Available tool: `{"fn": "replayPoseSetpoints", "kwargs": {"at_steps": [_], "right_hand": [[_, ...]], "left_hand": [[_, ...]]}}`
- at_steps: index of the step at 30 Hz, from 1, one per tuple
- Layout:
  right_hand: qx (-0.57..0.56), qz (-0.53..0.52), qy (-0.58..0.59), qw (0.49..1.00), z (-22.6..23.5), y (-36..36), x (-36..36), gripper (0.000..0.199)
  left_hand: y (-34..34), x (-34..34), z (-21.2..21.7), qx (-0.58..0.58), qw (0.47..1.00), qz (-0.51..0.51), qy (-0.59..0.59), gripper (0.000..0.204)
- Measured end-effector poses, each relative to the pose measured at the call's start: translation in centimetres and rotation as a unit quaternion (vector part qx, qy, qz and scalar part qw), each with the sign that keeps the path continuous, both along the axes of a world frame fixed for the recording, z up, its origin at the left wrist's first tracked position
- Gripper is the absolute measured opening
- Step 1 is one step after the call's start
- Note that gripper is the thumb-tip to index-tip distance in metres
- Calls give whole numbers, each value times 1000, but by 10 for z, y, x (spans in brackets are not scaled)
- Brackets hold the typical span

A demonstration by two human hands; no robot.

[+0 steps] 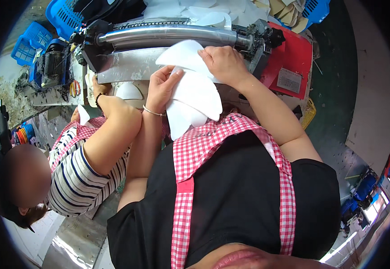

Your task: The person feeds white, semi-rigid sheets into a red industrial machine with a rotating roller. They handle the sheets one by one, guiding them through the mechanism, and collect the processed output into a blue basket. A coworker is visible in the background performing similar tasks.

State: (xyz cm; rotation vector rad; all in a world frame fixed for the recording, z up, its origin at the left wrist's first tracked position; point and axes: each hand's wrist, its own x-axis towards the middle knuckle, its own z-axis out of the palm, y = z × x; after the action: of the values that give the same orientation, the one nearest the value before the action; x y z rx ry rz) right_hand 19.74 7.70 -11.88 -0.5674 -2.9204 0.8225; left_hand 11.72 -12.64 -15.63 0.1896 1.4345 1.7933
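My left hand (162, 87) is closed on several overlapping white curved sheet pieces (197, 94), which fan down toward my apron. Thumb and fingers pinch them at the left edge. A single white curved piece (183, 53) lies above these, its upper part over the metal plate (132, 65) in front of the roller. My right hand (225, 65) grips that piece at its right side, fingers curled and partly hidden. Just beyond both hands runs a shiny metal roller (172, 35) of a machine.
At my left a co-worker in a striped shirt (87, 172) reaches an arm (114, 107) to the bench, close to my left forearm. White pieces (208, 13) pile up behind the roller. Right of it stands a red panel (296, 60). Blue baskets (65, 18) sit at far left.
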Motion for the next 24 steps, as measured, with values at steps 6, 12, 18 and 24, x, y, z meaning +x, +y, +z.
{"fn": "replayPoseSetpoints", "kwargs": {"at_steps": [6, 12, 18, 24], "right_hand": [[134, -7, 85, 987, 20, 21, -28, 39], [58, 80, -175, 980, -45, 85, -145, 39], [-21, 14, 39, 999, -26, 69, -119, 24], [224, 275, 258, 899, 4, -15, -26, 2]], "left_hand": [[-8, -6, -14, -120, 992, -47, -5, 22], [24, -41, -32, -95, 994, -43, 34, 23], [-29, -15, -10, -12, 993, -111, -29, 25], [-74, 7, -4, -17, 997, -55, -51, 21]]}}
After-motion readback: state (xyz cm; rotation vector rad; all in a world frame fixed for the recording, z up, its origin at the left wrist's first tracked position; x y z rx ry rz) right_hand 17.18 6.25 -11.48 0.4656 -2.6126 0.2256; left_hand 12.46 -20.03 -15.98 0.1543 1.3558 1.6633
